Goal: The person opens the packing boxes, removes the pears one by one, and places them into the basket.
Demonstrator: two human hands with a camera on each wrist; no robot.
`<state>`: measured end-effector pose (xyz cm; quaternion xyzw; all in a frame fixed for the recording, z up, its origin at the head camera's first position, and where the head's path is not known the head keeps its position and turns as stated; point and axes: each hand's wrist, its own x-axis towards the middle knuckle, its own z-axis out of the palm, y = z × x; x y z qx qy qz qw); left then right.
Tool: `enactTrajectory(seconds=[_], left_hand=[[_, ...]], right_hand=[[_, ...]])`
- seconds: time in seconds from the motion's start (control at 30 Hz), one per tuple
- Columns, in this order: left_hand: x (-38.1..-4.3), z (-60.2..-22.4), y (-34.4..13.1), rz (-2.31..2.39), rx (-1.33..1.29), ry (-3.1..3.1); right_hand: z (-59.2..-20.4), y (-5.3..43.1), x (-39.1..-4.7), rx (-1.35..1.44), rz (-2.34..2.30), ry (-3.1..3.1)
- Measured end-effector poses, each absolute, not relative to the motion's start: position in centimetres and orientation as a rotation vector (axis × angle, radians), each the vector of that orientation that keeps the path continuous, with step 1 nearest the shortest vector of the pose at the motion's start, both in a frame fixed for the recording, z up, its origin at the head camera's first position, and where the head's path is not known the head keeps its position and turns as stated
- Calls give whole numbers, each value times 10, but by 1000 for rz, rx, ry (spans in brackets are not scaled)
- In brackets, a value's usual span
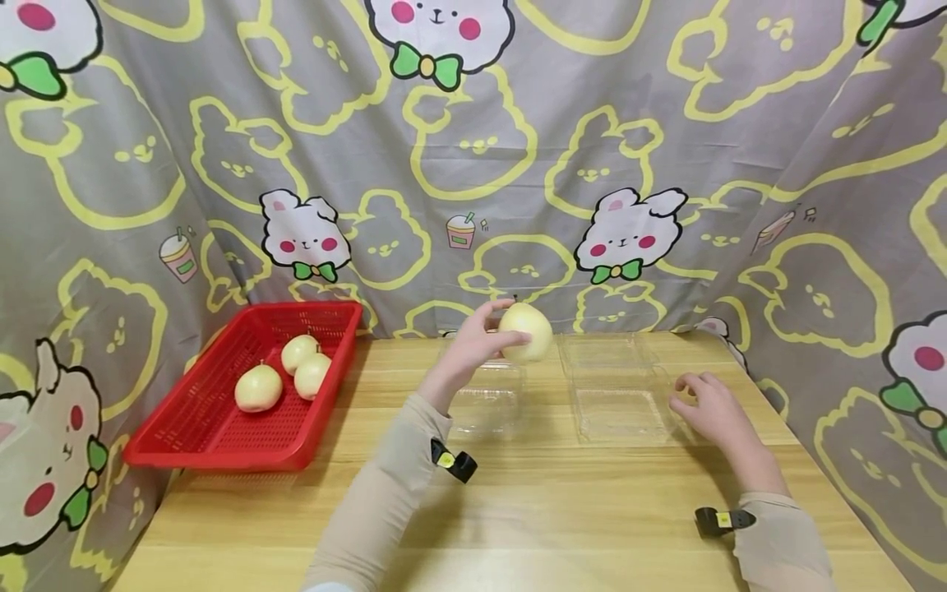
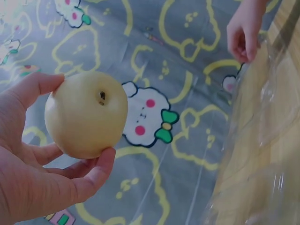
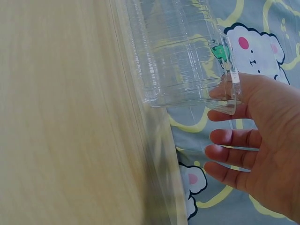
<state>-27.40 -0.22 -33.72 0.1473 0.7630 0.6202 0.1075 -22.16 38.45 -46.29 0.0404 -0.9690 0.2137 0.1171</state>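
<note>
My left hand point(image 1: 473, 341) grips a round, pale yellow pear point(image 1: 527, 331) between thumb and fingers, above the back part of the table. The left wrist view shows the pear point(image 2: 86, 115) with the thumb on one side, fingertips on the other and a dark stem spot facing the camera. At the right, my right hand point(image 1: 713, 411) pinches the side edge of a clear plastic box point(image 1: 621, 415) whose lid lies folded back. In the right wrist view the thumb overlaps the edge of the clear box point(image 3: 173, 61), while the other fingers are spread below.
A red plastic basket point(image 1: 214, 460) with three more pears point(image 1: 259, 388) stands at the left. Another clear plastic box point(image 1: 484, 411) lies below my left hand. The wooden table point(image 1: 518, 526) meets a patterned grey curtain point(image 1: 459, 148) behind and at both sides.
</note>
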Motion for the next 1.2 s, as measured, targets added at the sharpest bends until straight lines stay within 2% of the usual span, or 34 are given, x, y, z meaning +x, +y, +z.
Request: enactTrajectory(seconds=[1.2], left_hand=[[-262,-311,-152,1729,206,2528]], right_hand=[[-459,380,-222,123,510,-2914]])
